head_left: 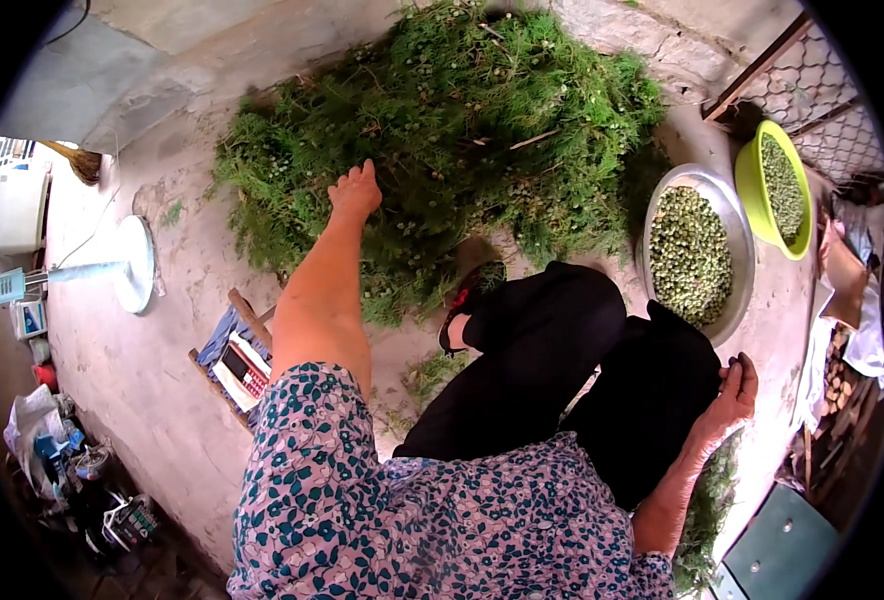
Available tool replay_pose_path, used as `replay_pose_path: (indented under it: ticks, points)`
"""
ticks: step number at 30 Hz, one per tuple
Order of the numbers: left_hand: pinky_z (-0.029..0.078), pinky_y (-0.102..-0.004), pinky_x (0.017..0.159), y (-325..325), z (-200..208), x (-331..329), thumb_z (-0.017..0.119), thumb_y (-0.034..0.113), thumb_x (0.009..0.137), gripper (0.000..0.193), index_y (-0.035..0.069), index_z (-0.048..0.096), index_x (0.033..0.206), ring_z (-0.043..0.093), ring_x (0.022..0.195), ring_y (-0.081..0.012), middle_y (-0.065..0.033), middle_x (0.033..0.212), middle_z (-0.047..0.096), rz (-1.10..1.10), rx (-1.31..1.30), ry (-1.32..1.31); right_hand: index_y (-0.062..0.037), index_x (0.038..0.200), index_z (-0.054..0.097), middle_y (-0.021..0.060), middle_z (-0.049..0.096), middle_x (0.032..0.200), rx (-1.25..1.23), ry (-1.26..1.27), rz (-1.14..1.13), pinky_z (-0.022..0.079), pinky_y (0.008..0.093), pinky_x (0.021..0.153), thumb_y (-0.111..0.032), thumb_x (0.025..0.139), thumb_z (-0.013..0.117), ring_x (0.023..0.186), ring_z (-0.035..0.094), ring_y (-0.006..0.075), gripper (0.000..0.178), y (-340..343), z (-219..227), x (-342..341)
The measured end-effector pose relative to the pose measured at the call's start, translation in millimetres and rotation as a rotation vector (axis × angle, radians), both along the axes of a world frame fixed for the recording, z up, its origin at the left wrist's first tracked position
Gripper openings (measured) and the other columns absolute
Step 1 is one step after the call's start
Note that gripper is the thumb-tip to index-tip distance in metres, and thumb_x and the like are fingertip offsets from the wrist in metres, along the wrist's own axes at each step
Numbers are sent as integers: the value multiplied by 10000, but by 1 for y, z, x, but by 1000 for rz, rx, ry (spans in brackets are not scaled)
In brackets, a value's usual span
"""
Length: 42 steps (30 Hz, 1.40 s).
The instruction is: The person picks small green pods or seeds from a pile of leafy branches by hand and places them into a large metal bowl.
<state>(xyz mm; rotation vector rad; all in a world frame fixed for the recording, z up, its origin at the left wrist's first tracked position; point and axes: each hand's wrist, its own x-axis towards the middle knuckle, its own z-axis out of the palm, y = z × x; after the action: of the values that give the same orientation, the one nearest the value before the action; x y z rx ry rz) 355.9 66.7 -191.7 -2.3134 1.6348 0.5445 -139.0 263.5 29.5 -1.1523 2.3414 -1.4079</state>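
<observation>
My left hand [355, 192] reaches forward over the left part of a big heap of green, feathery conifer branches [522, 120]. Its fingers are slightly bent and apart, with nothing visible in them. Small round pale green cones dot the heap. Beside my knee on the right, my right hand [734, 396] has its fingers curled with the thumb against them; a small dark spot shows at the fingertips, too small to name. Just beyond that hand stands a metal basin [745, 262] filled with picked green cones [690, 250].
A yellow-green tub [752, 190] of smaller green bits stands behind the basin. At left are a low folding stool [224, 350] with things on it and a white-based stand fan [136, 265]. More greenery [707, 520] lies at lower right, near a dark green panel [782, 545].
</observation>
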Motion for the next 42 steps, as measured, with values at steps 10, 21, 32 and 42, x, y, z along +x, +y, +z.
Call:
replay_pose_path:
  ticks: [10, 21, 32, 42]
  points:
    - [427, -252, 465, 37, -5, -34, 564, 71, 775, 190, 7, 618, 946, 506, 466, -133, -49, 638, 587, 421, -566, 828, 13, 993, 593, 21, 577, 779, -60, -32, 38, 392, 205, 650, -71, 851, 507, 668, 469, 72, 186, -6, -1, 4]
    - [343, -192, 413, 46, 152, -100, 583, 109, 821, 109, 27, 622, 881, 470, 483, -84, -25, 647, 570, 607, -695, 1755, -27, 977, 615, -6, 566, 703, -104, -65, 85, 400, 184, 625, -52, 845, 530, 648, 492, 55, 160, -6, -13, -7]
    - [305, -205, 405, 86, 262, -207, 585, 115, 816, 148, -13, 608, 888, 440, 456, -90, -32, 611, 532, 296, -546, 1841, 13, 993, 591, 65, 603, 755, -391, -626, 435, 461, 225, 579, 7, 827, 519, 635, 566, 111, 181, -43, 53, 60]
    - [347, -209, 410, 129, 271, -269, 567, 122, 833, 141, 4, 611, 897, 472, 457, -105, -37, 631, 560, 140, -354, 1846, 30, 1107, 466, 88, 582, 833, -610, -1263, 602, 495, 229, 527, -34, 821, 566, 662, 612, 164, 309, -75, 65, 54]
